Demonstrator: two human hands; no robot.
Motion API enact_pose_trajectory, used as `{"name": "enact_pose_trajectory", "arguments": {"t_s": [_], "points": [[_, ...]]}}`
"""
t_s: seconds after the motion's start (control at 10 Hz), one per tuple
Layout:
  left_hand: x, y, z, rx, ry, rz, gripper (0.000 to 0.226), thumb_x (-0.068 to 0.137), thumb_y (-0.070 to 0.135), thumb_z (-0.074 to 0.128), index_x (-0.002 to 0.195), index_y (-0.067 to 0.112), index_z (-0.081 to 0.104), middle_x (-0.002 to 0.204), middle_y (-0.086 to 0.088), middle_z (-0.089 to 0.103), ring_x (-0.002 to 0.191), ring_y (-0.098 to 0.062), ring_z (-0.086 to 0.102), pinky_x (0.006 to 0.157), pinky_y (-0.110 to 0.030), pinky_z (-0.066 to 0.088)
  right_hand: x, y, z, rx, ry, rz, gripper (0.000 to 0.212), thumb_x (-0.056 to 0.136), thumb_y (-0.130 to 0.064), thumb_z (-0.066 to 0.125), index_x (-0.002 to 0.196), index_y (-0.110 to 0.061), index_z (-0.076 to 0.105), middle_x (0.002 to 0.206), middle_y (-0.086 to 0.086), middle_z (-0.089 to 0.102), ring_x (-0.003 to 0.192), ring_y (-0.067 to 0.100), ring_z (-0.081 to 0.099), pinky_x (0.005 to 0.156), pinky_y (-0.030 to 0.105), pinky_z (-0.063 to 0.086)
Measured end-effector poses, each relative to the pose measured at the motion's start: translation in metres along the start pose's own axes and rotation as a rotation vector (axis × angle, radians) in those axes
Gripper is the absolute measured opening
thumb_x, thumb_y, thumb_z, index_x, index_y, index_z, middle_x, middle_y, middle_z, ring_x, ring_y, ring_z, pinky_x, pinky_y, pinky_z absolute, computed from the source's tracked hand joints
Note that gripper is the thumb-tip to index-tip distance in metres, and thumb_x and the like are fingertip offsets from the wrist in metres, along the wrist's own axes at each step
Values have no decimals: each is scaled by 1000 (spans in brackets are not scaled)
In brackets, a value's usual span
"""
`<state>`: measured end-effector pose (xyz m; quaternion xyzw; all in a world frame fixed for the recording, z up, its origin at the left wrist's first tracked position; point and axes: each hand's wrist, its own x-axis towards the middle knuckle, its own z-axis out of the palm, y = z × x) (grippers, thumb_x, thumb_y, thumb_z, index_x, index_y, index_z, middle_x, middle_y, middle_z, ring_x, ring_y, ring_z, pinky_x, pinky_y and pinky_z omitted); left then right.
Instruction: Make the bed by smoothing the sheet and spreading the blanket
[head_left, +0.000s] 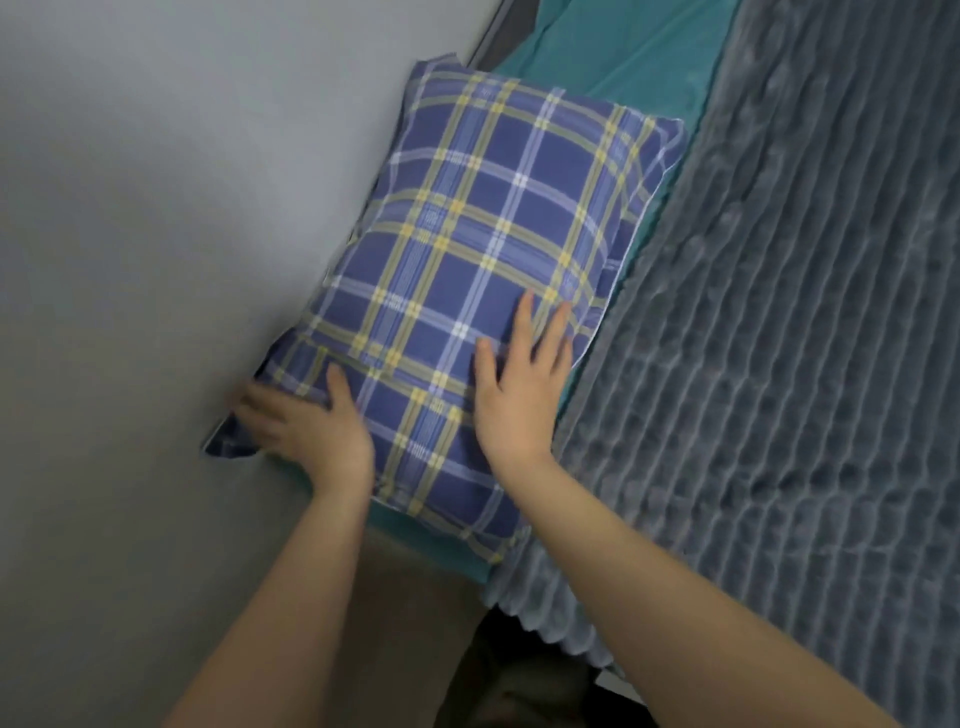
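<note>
Plaid pillow (467, 249) sits on teal sheet (623, 57), butted against wall (156, 208), beside grey ribbed blanket (779, 364) lying spread flat. Grip: right hand (519, 395) flat, fingers splayed, pressing pillow top; left hand (317, 436) open (blurred) at wall-side corner, gripping nothing. Likely squaring pillow.

The view contains one plaid pillow (483, 249), blue with yellow and white lines. There is one grey ribbed blanket (779, 338). There is one teal sheet (634, 57), which shows as two exposed strips, one past each end of the pillow. Two bare hands are present: one left hand (317, 431) and one right hand (519, 395). Two forearms are visible. There is one grey wall (156, 208).
</note>
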<state>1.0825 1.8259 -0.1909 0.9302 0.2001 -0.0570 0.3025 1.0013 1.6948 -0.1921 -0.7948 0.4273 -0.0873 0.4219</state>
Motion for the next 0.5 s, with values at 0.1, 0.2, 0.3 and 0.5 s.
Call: {"name": "enact_pose_trajectory", "arguments": {"t_s": [0.1, 0.2, 0.3, 0.5], "points": [[-7, -5, 7, 251, -261, 401, 57, 101, 41, 30, 153, 26, 12, 162, -7, 7, 148, -34, 4, 117, -52, 9, 0, 15, 10, -121, -234, -32, 70, 97, -59, 28, 150, -37, -14, 157, -2, -28, 146, 28, -21, 119, 48, -1], [4, -4, 2, 305, -497, 370, 55, 101, 39, 30, 153, 33, 12, 162, -1, 9, 147, -33, 13, 117, -52, 21, 14, 32, -3, -169, -428, -34, 75, 98, -54, 35, 149, -36, -16, 156, 0, -30, 146, 32, -18, 119, 50, 16], [9, 2, -16, 283, -525, 388, 55, 100, 37, 36, 152, 34, 18, 161, -1, 16, 144, -31, 23, 114, -47, 24, 16, 29, -31, -113, -514, -26, 78, 98, -46, 45, 149, -41, -14, 157, -6, -27, 149, 28, 6, 95, 41, 49], [-48, -23, -66, 274, -588, 450, 60, 99, 27, 49, 152, 28, 21, 162, 1, 8, 144, -26, 26, 113, -41, 28, -53, 47, -148, 252, -189, 11, 69, 99, -40, 46, 154, -30, 5, 158, -21, 8, 132, -15, 11, 107, 8, 13]]}}
